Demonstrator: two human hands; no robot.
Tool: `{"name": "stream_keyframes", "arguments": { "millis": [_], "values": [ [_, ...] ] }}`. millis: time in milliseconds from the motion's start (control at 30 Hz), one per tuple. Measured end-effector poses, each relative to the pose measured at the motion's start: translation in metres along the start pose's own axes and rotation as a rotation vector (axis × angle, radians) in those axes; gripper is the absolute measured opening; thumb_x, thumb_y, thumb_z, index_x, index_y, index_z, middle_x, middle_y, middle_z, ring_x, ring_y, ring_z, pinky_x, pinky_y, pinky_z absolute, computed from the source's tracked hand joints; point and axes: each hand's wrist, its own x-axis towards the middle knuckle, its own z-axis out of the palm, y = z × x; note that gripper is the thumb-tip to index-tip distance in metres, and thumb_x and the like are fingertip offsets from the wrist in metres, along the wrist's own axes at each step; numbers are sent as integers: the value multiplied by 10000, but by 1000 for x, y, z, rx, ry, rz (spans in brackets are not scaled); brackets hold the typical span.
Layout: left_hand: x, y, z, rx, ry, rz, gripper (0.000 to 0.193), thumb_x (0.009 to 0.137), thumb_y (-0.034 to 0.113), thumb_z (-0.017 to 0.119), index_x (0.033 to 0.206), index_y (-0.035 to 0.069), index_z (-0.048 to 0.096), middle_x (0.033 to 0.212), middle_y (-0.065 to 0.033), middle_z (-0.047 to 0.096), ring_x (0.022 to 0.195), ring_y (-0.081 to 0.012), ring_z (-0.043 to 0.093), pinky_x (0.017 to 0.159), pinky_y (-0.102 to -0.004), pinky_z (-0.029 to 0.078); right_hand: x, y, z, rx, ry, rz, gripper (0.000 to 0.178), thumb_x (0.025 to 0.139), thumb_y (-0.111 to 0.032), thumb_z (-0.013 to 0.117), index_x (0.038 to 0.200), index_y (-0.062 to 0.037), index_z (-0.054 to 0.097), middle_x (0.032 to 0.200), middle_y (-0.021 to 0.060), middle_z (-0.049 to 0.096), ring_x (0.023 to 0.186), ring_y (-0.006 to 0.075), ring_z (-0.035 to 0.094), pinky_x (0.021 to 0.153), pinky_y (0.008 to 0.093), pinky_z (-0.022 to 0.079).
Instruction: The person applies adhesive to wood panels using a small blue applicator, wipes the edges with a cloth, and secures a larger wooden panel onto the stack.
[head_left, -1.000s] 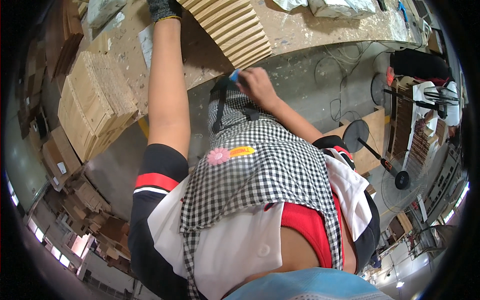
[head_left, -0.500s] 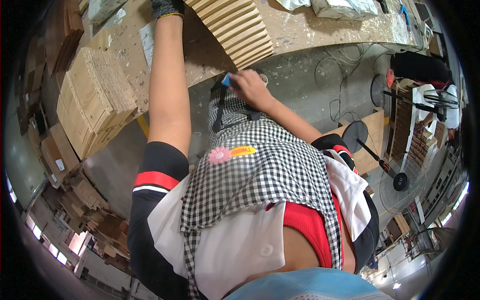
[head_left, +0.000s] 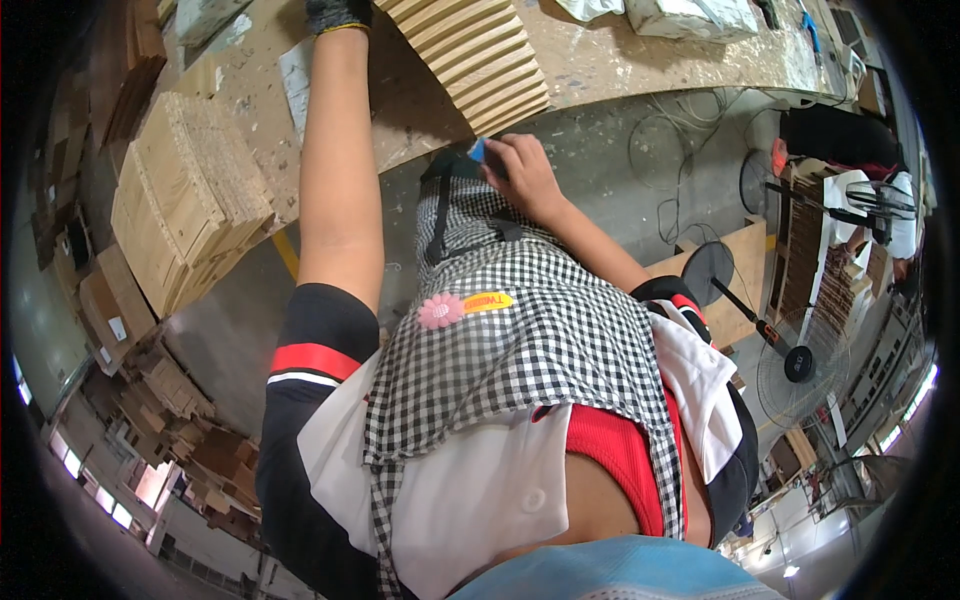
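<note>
Grey concrete floor (head_left: 610, 150) shows below a brown wooden table (head_left: 620, 68) speckled with pale paint, whose near edge bows across the upper part of the view. Lettering in red runs along a rounded yellow tag (head_left: 488, 301) beside a pink flower-shaped badge (head_left: 440, 311), both on the front of a black-and-white checked cloth apron (head_left: 510, 350). Small white labels (head_left: 117, 328) sit on a brown cardboard box (head_left: 100, 300) at the left, too tiny to read.

Side by side, slim pale wooden strips (head_left: 478, 65) form a ribbed, curving row on the table, the closest ones reaching its near edge. Just off that edge, the bare right hand (head_left: 527, 178) has its fingers drawn narrow around a small blue object (head_left: 477, 151), which pokes out past the fingertips near the end of the row. Left of the row, the left hand (head_left: 338, 12), in a dark grey knit glove with a yellow hem, is over the table; its fingers lie out of view, so I cannot tell whether they grip anything. Thick pale wooden boards (head_left: 175, 215) stand stacked at the table's left near corner.
</note>
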Motion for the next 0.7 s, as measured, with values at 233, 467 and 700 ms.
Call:
{"name": "stream_keyframes", "arguments": {
  "millis": [233,467,700],
  "values": [
    [7,-13,-1,-21,-40,-1,378,914,271,619,1200,26,590,1055,-111,673,942,-254,652,851,-370,544,-4,8,-9,33,-85,-57,493,760,-102,763,1211,-33,578,1078,152,569,933,326,562,826,406,487],
    [9,-29,3,-60,-11,-69,389,918,264,613,1222,23,579,1093,-118,663,980,-257,643,885,-372,535,-13,61,-41,-119,171,176,424,754,-107,757,1135,-16,593,1044,176,567,960,345,567,848,415,489],
    [6,-32,11,-20,-26,-9,401,915,260,620,1239,28,575,1109,-115,659,985,-254,638,893,-374,531,-19,85,-63,-74,322,372,417,791,-106,756,1152,6,580,1065,189,563,1000,353,545,861,416,475]
  ]
}}
